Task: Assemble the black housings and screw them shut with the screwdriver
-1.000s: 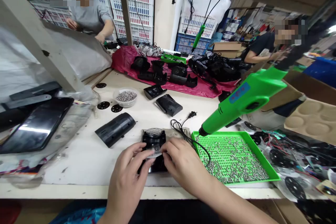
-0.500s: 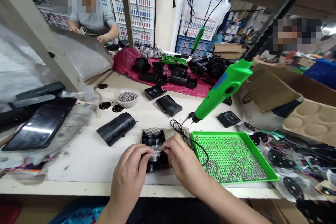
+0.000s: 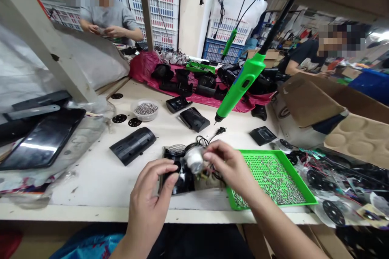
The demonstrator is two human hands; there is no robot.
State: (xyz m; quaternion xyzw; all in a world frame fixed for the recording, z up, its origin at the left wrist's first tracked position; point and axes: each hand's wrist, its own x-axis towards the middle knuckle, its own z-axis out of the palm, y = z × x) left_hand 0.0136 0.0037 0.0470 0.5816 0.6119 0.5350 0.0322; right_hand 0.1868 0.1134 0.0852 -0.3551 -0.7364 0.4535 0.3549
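A small white-and-silver motor (image 3: 195, 161), smeared by motion, is pinched in the fingertips of my right hand (image 3: 226, 166). It is held over the right side of a black plastic housing (image 3: 185, 182) with a mesh grille at its far end. My left hand (image 3: 154, 188) is at the left side of this housing, thumb and index finger apart, with a small dark round part beside the index fingertip. Whether that part belongs to the housing I cannot tell. A black cable with a plug (image 3: 221, 130) lies just behind the motor.
A green tray (image 3: 304, 178) of screws stands at the right. Above the bench hangs a green electric screwdriver (image 3: 240, 87). Black shells (image 3: 133, 145), a bowl of small metal parts (image 3: 146, 111) and black discs lie farther left. Two people sit beyond the bench.
My right hand has lifted the motor and moved right with it. The left hand's fingers have spread apart. The hanging screwdriver has swung left and now hangs more upright.
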